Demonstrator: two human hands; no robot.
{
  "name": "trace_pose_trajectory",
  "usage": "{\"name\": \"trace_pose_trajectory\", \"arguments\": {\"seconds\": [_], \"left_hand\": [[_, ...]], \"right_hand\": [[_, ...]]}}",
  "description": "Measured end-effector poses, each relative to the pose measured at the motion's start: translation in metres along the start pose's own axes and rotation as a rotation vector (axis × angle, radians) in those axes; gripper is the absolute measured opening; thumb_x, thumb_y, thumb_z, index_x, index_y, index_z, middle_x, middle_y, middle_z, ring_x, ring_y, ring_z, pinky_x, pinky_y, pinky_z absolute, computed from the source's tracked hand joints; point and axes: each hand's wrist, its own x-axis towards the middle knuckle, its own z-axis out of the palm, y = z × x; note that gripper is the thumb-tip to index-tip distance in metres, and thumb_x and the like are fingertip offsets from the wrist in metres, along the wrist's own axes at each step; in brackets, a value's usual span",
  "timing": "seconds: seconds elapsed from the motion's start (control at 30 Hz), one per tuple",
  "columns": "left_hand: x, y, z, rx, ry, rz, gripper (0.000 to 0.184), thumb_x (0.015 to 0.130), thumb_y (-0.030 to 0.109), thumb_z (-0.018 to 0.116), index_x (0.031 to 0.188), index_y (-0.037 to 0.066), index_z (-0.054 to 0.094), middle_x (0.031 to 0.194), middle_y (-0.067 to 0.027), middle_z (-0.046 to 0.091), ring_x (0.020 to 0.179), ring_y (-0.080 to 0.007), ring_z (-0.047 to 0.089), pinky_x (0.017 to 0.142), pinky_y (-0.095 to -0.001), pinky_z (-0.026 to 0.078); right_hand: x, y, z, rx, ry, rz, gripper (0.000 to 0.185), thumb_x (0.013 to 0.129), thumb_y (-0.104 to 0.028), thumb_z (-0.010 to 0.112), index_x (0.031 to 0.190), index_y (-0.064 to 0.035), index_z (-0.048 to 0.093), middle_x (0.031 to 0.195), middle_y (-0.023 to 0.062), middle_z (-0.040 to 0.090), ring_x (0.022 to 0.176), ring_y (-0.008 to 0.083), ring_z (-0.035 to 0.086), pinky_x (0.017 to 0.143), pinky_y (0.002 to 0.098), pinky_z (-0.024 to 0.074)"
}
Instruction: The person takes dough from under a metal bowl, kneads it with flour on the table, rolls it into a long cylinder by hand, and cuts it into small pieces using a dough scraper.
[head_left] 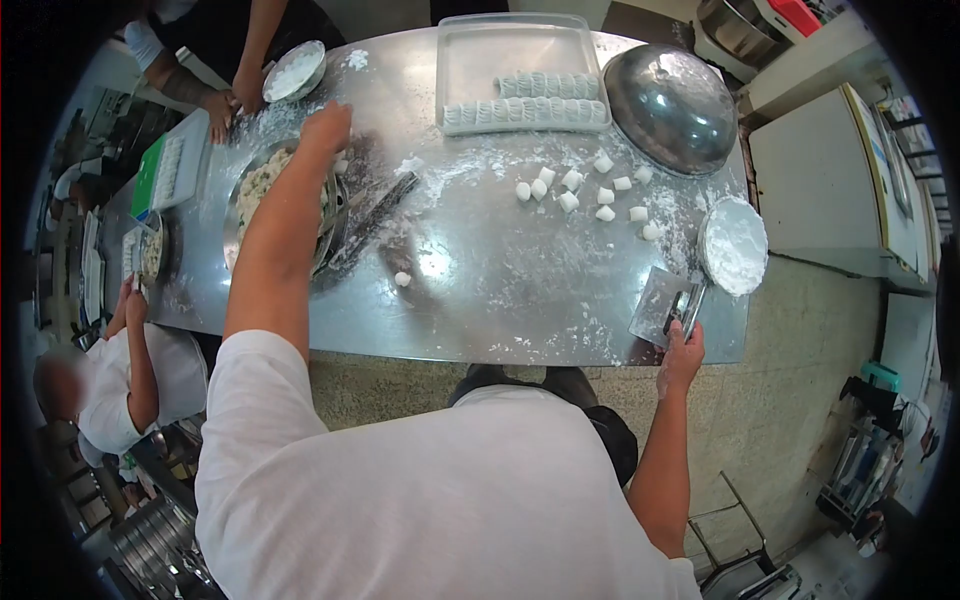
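Note:
My left hand (328, 128) reaches far out over the table beyond a metal bowl (333, 235) of pale filling with green bits (256, 195). Its fingers are curled closed; what is in them, if anything, is hidden. A small white dough piece (341, 166) lies just below it. My right hand (681, 352), near the front right edge, grips the handle of a dough scraper (656, 300) with a flat rectangular blade. Several dough pieces (605, 195) lie scattered beyond it. A single one (402, 279) sits apart near the middle.
A clear tray (470, 60) holds rows of shaped dumplings. Beside it are an upturned metal bowl (670, 108) and a bowl of flour (733, 246). A dark stick-like object (375, 215) lies on the floured metal table (480, 310). Co-workers' hands (222, 108) work at the left.

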Motion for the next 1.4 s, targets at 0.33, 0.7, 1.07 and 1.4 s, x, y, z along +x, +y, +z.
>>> {"name": "trace_pose_trajectory", "arguments": {"seconds": [0.33, 0.7, 1.07, 1.4], "left_hand": [[0.008, 0.009, 0.003, 0.229, -0.472, 0.426, 0.032, 0.083, 0.027, 0.075, 0.108, 0.007, 0.072, 0.116, -0.0150, 0.070, 0.102, -0.0324, 0.069, 0.086, -0.0466, 0.057], [0.002, 0.004, 0.002, 0.172, -0.108, 0.222, 0.031, 0.096, 0.015, 0.052, 0.126, 0.009, 0.057, 0.125, -0.0236, 0.056, 0.101, -0.0424, 0.067, 0.088, -0.0521, 0.056], [-0.009, 0.044, -0.129, -0.458, 0.048, 0.332, 0.020, 0.092, 0.017, 0.066, 0.105, 0.001, 0.066, 0.105, -0.0181, 0.070, 0.095, -0.0357, 0.068, 0.081, -0.0436, 0.055], [-0.179, 0.213, -0.048, -0.831, 0.101, 0.344, 0.043, 0.088, 0.018, 0.072, 0.128, 0.004, 0.062, 0.139, -0.0221, 0.053, 0.131, -0.0401, 0.048, 0.112, -0.0468, 0.040]], "right_hand": [[0.001, 0.004, -0.001, -0.026, 0.029, 0.019, 0.041, 0.095, -0.018, 0.068, 0.130, 0.0000, 0.054, 0.097, 0.0029, 0.064, 0.072, 0.0084, 0.059, 0.055, 0.0253, 0.0514], [0.000, 0.004, 0.002, -0.080, 0.064, 0.000, 0.044, 0.096, -0.018, 0.068, 0.132, 0.0012, 0.053, 0.098, 0.0036, 0.064, 0.072, 0.0087, 0.060, 0.053, 0.0251, 0.0526], [-0.001, -0.012, -0.001, -0.047, 0.157, 0.040, 0.041, 0.095, -0.019, 0.067, 0.129, -0.0001, 0.054, 0.096, 0.0005, 0.062, 0.073, 0.0070, 0.057, 0.049, 0.0234, 0.0485], [0.041, -0.017, -0.081, 0.126, 0.298, 0.069, 0.012, 0.100, -0.022, 0.062, 0.106, -0.0132, 0.058, 0.080, -0.0048, 0.055, 0.062, 0.0058, 0.052, 0.045, 0.0233, 0.0396]]}}
